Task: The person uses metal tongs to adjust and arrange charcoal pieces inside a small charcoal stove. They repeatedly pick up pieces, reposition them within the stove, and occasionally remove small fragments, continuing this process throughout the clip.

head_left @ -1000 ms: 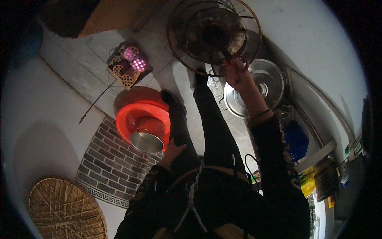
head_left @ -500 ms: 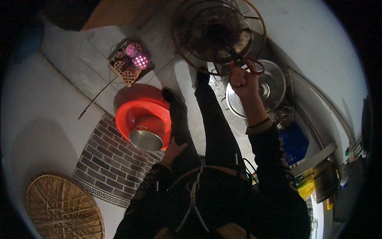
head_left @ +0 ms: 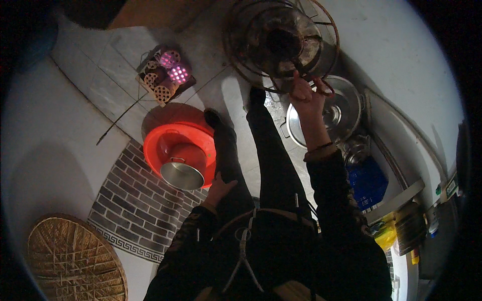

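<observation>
My right hand is at the near rim of a round, rusty coal stove, at the top of the view. Its fingers hold a pair of tongs with a red loop handle. The tongs' dark shaft runs toward the stove's dark centre, and its tip cannot be made out. My left hand rests on my left thigh with the fingers apart and nothing in it. Below the right hand lies a large silver pot lid, partly hidden by my forearm.
Honeycomb coal briquettes, two glowing pink, sit in a tray with a thin rod beside it. A red basin holds a metal pot. A woven basket is at lower left. A blue crate and a kettle stand right.
My right hand has shifted slightly, its fingers now spread further apart on the tongs. The view has tilted a little. My left hand has stayed on the thigh.
</observation>
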`<state>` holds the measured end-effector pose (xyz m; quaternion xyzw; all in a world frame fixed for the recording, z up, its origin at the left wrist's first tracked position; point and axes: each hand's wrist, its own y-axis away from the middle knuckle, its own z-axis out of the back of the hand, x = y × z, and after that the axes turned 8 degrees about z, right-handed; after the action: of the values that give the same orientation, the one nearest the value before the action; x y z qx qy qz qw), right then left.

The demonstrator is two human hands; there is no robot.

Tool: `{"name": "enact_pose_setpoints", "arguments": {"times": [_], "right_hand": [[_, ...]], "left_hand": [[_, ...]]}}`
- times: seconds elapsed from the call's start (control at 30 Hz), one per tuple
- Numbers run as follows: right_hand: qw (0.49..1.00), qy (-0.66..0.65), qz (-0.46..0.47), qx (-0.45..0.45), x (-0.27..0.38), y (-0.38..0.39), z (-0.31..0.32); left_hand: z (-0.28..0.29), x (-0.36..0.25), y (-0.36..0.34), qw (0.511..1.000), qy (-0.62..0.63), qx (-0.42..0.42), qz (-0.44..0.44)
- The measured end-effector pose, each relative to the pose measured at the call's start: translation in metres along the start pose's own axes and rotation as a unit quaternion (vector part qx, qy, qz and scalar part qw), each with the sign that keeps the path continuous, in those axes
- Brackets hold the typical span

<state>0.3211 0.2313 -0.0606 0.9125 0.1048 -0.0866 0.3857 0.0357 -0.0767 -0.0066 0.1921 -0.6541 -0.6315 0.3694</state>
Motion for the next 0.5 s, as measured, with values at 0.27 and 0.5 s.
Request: {"name": "enact_pose_setpoints", "arguments": {"times": [0.27, 0.5], "right_hand": [[0.999, 0.004, 0.008, -0.037, 0.009, -0.030, 0.002], [0.998, 0.025, -0.054, 0.020, 0.006, 0.021, -0.016]], "left_hand": [[-0.009, 0.011, -0.007, 0.998, 0.015, -0.028, -0.052], [-0.015, 0.018, -0.017, 0.999, 0.013, -0.012, -0.028]]}}
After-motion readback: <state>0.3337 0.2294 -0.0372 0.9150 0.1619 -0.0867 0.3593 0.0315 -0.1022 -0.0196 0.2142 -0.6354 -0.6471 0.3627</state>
